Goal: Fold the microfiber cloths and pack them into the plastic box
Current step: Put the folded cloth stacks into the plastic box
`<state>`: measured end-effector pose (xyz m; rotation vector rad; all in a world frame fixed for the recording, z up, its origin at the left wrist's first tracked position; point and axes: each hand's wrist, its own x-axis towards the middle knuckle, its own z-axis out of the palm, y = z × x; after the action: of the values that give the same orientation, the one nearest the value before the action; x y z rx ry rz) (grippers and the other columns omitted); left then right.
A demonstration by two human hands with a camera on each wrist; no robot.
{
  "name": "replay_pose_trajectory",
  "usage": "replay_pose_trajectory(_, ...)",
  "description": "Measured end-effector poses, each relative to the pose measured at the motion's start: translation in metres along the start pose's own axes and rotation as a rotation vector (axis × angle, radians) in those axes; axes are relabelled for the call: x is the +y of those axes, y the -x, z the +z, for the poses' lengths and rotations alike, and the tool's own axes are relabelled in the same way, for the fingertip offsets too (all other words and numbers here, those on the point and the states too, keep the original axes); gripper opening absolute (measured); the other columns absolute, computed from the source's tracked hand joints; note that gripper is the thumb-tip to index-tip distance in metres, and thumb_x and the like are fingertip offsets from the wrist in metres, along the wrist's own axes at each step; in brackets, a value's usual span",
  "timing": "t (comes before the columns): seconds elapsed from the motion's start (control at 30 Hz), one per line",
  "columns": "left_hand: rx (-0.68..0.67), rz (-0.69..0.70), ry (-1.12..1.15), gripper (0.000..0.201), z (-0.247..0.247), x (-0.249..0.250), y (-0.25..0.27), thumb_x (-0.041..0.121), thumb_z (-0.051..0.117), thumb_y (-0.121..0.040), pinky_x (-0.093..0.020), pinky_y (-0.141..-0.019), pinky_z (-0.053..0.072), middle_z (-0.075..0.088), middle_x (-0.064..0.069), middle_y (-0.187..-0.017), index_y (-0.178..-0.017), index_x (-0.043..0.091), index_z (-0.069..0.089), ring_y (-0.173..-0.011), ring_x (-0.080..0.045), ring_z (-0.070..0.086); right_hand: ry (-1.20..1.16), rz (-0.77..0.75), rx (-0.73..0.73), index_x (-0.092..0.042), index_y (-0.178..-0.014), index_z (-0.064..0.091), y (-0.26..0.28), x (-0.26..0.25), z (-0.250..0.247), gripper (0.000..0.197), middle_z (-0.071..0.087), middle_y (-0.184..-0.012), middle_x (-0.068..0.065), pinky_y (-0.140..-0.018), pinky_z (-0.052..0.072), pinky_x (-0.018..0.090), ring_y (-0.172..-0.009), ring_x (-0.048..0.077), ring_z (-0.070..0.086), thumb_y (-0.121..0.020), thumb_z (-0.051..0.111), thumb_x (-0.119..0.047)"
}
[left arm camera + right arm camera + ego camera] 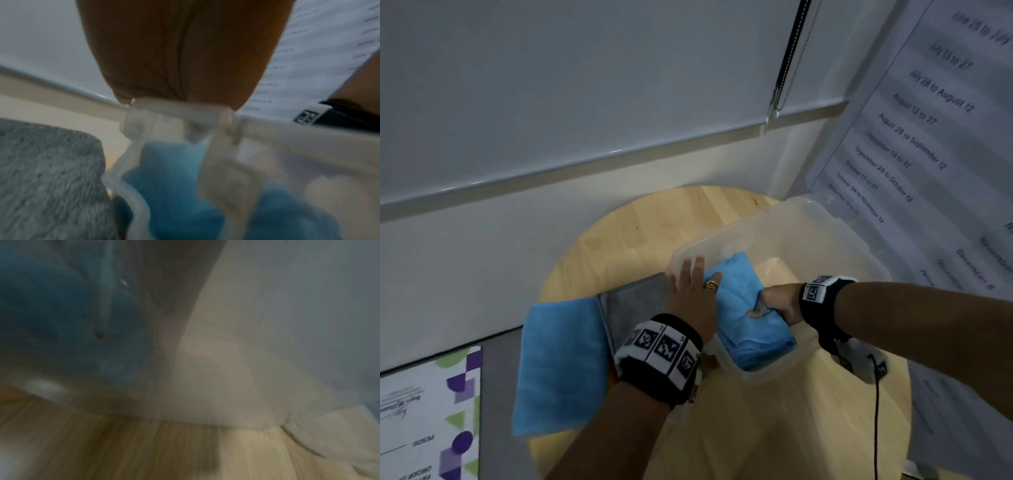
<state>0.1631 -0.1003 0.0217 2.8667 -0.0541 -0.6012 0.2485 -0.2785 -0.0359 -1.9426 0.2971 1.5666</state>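
Cloth (748, 308), blue and folded, lies in the box (835, 240) against its near-left wall, and we have both hands on it. Our right hand (777, 305) has its fingers curled into the cloth's near-right edge, thumb pinching a fold. Our left hand (693, 294) lies flat across the box's left rim, fingers straight; its ringed finger reaches onto the cloth while the others rest on the rim. The left wrist view shows the palm over the clear rim with blue beneath; the right wrist view is too blurred to add much.

Outward from the hands: a grey cloth (635, 308) sits just left of the box, and a second blue cloth (561, 370) overhangs the table's (640, 236) left edge, touching the grey one.

We judge the task early to midway: one cloth is in and being settled; at least two remain outside, and the box's far-right part looks bare
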Motion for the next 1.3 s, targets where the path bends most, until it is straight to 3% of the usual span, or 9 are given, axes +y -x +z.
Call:
replay_pose_trajectory(0.2,0.007,-0.016,-0.012,0.053,0.003,0.007,-0.001,0.014,0.03,-0.093,-0.053,-0.114,-0.011,-0.012,-0.005,-0.157,-0.146,0.015,0.026,-0.142,-0.033,-0.022,0.273,-0.066,0.154,-0.035,-0.146,-0.004,-0.007,0.005,0.017,0.094,0.032,-0.146,-0.002,-0.092,0.049,0.05,-0.128,0.033,0.041,-0.081,0.061,-0.051)
replay_pose_trajectory(0.33,-0.003,-0.015,-0.008,0.053,0.001,0.006,0.0,0.013,0.029,-0.092,-0.054,-0.113,-0.012,-0.009,-0.007,-0.158,-0.145,0.015,0.027,-0.142,-0.034,-0.021,0.416,-0.117,0.254,-0.028,-0.142,-0.028,-0.009,0.004,0.018,0.112,0.034,-0.149,0.008,-0.086,0.052,0.043,-0.127,0.035,0.044,-0.082,0.064,-0.048)
replay_pose_trajectory(0.43,0.003,-0.006,-0.003,0.055,0.001,0.004,0.001,0.014,0.031,-0.091,-0.055,-0.113,-0.012,-0.009,-0.008,-0.157,-0.146,0.014,0.025,-0.142,-0.035,-0.021,0.513,0.032,0.439,-0.018,-0.138,-0.037,0.004,0.001,0.014,0.133,0.019,-0.154,0.02,-0.108,0.034,0.044,-0.136,0.035,0.032,-0.071,0.071,-0.057)
replay_pose_trajectory(0.53,0.04,-0.007,-0.017,0.056,0.003,0.005,0.002,0.015,0.032,-0.091,-0.056,-0.113,-0.01,-0.005,-0.008,-0.158,-0.146,0.014,0.026,-0.143,-0.035,-0.018,0.587,0.032,0.463,-0.017,-0.145,-0.023,0.036,0.002,0.006,0.131,0.016,-0.152,0.02,-0.109,0.033,0.04,-0.137,0.033,0.029,-0.068,0.076,-0.052)
replay_pose_trajectory(0.73,0.121,-0.016,0.049,0.059,0.005,0.004,0.004,0.015,0.039,-0.087,-0.052,-0.115,-0.004,0.003,-0.009,-0.158,-0.145,0.009,0.026,-0.145,-0.03,-0.01,1.13,-0.155,0.409,-0.012,-0.139,0.04,0.12,-0.02,0.007,0.057,0.045,-0.137,0.011,-0.095,0.032,0.023,-0.126,0.024,0.042,-0.089,0.06,-0.032)
replay_pose_trajectory(0.97,0.207,0.08,0.237,0.063,0.005,-0.013,0.007,0.029,0.054,-0.083,-0.041,-0.119,0.005,0.007,-0.01,-0.156,-0.138,0.005,0.034,-0.146,-0.023,0.001,1.398,-0.46,0.46,0.004,-0.115,0.061,0.103,-0.078,0.034,0.032,0.063,-0.117,0.02,-0.094,0.043,0.037,-0.11,0.032,0.057,-0.085,0.05,-0.005)
replay_pose_trajectory(1.03,0.234,0.09,0.247,0.077,0.009,-0.02,0.008,0.043,0.055,-0.082,-0.039,-0.12,0.008,-0.002,-0.01,-0.156,-0.142,0.005,0.026,-0.146,-0.024,-0.004,1.453,-0.406,0.399,0.0,-0.131,0.048,0.078,-0.077,0.038,0.045,0.046,-0.138,0.02,-0.101,0.04,0.039,-0.125,0.033,0.046,-0.087,0.053,-0.01)
replay_pose_trajectory(1.17,0.245,0.11,0.24,0.098,0.017,-0.023,0.008,0.055,0.043,-0.072,-0.035,-0.115,-0.01,-0.016,-0.012,-0.155,-0.147,0.003,0.009,-0.14,-0.021,-0.026,1.615,-0.206,0.187,-0.035,-0.146,-0.017,0.025,-0.053,0.033,0.128,-0.026,-0.153,0.013,-0.114,0.017,0.057,-0.143,0.037,-0.014,-0.064,0.08,-0.05)
replay_pose_trajectory(1.3,0.173,0.133,0.196,0.104,0.015,-0.027,0.006,0.059,0.035,-0.067,-0.039,-0.115,-0.012,-0.023,-0.013,-0.154,-0.148,0.003,-0.002,-0.133,-0.019,-0.034,1.645,-0.226,0.228,-0.047,-0.137,-0.028,-0.013,-0.042,0.038,0.135,-0.039,-0.148,0.011,-0.109,0.016,0.067,-0.139,0.04,-0.025,-0.055,0.077,-0.065)
